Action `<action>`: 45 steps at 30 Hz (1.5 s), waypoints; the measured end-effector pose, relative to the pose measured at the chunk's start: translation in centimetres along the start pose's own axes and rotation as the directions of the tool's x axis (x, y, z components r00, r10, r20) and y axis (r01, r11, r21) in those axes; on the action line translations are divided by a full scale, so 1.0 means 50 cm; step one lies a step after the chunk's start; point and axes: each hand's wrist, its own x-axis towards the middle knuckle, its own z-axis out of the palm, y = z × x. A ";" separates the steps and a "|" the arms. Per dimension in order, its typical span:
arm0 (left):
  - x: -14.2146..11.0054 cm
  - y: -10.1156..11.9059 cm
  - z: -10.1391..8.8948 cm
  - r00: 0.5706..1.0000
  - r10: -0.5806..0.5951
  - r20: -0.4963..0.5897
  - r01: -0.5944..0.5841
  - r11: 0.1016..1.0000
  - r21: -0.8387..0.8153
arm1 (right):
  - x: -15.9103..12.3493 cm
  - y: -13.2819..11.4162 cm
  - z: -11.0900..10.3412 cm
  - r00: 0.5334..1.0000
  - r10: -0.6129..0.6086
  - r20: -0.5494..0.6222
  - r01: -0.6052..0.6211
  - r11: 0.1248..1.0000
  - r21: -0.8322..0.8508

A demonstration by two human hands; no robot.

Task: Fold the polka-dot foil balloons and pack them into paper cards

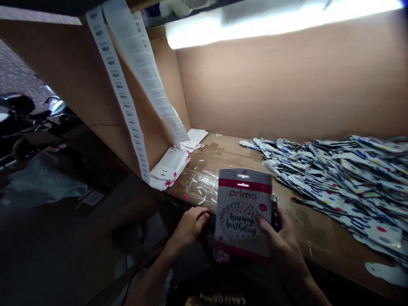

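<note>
My right hand (285, 240) grips a flat "prima happy birthday" packet (242, 204), its thumb across the front. The packet is white with pink bands, a dotted round print and hanging slots at the top. It is tilted upright, facing me, in front of the table edge. A small dark object (276, 213) with a shiny edge shows between the packet and my right fingers; I cannot make out what it is. My left hand (191, 223) is left of the packet at the table's front edge, apart from it. Its fingers are curled and drawn together; anything inside them is hidden.
Flat printed foil balloons (344, 178) lie heaped along the right. White-and-pink packet cards (170, 168) are stacked at the left panel, under hanging barcode label strips (123, 93). Paper scraps (202, 197) dot the taped tabletop (219, 148). A tube light (255, 25) glows above.
</note>
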 end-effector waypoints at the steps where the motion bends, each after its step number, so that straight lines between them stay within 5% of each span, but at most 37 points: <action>1: -0.001 0.001 -0.014 0.993 -0.078 0.091 0.089 0.988 -0.127 | 0.006 0.005 -0.009 0.975 -0.222 -0.004 0.220 0.968 -0.121; 3: -0.008 0.002 -0.032 0.904 -0.174 0.392 0.336 0.854 -0.396 | 0.017 0.008 -0.026 0.770 -0.600 0.216 0.637 0.708 -0.304; 4: -0.011 0.004 -0.037 0.839 -0.151 0.523 0.436 0.762 -0.479 | 0.023 0.005 -0.033 0.625 -0.671 0.399 0.780 0.536 -0.322; 6: -0.010 0.015 -0.037 0.763 -0.053 0.645 0.523 0.638 -0.565 | 0.037 -0.009 -0.049 0.393 -0.583 0.711 0.918 0.293 -0.267; 7: -0.002 0.023 -0.034 0.756 -0.019 0.655 0.524 0.617 -0.587 | 0.046 -0.017 -0.059 0.338 -0.506 0.793 0.940 0.230 -0.254; 9: 0.038 0.047 -0.029 0.767 0.013 0.641 0.487 0.639 -0.596 | 0.066 -0.026 -0.086 0.315 -0.460 0.830 0.949 0.142 -0.282; 12: 0.167 0.103 -0.031 0.863 0.030 0.504 0.323 0.734 -0.597 | 0.091 -0.016 -0.143 0.430 -0.621 0.655 0.871 0.095 -0.482; 14: 0.280 0.155 -0.051 0.957 0.022 0.289 0.148 0.819 -0.555 | 0.094 0.005 -0.180 0.515 -0.735 0.441 0.759 0.153 -0.632; 16: 0.385 0.214 -0.090 0.999 -0.038 0.036 0.048 0.938 -0.344 | 0.085 0.032 -0.207 0.594 -0.756 0.275 0.656 0.258 -0.709; 20: 0.499 0.305 -0.208 0.975 -0.046 -0.218 0.010 0.987 -0.162 | 0.046 0.089 -0.235 0.755 -0.640 0.145 0.528 0.461 -0.714; 24: 0.530 0.298 -0.259 0.930 -0.035 -0.366 0.048 0.999 0.026 | 0.015 0.119 -0.243 0.894 -0.439 0.089 0.365 0.597 -0.715; 26: 0.532 0.256 -0.219 0.942 -0.019 -0.335 0.060 0.992 0.112 | 0.017 0.123 -0.237 0.945 -0.324 0.038 0.253 0.654 -0.713; 29: 0.489 0.163 -0.094 0.989 -0.034 -0.144 0.064 0.976 0.207 | 0.045 0.131 -0.212 0.972 -0.235 0.008 0.171 0.682 -0.711; 33: 0.384 0.055 0.076 0.969 -0.107 0.223 0.049 0.967 0.251 | 0.088 0.148 -0.165 0.978 -0.185 0.098 0.188 0.571 -0.799; 35: 0.352 0.027 0.124 0.963 -0.065 0.261 0.005 0.974 0.225 | 0.096 0.155 -0.142 0.976 -0.146 0.165 0.215 0.474 -0.854; 40: 0.342 0.016 0.147 0.987 0.012 0.159 -0.057 0.957 0.283 | 0.084 0.161 -0.109 0.973 -0.158 0.168 0.211 0.310 -0.927; 45: 0.338 0.006 0.140 0.991 -0.043 0.131 0.026 0.991 0.131 | 0.076 0.161 -0.101 0.966 -0.170 0.193 0.249 0.419 -0.873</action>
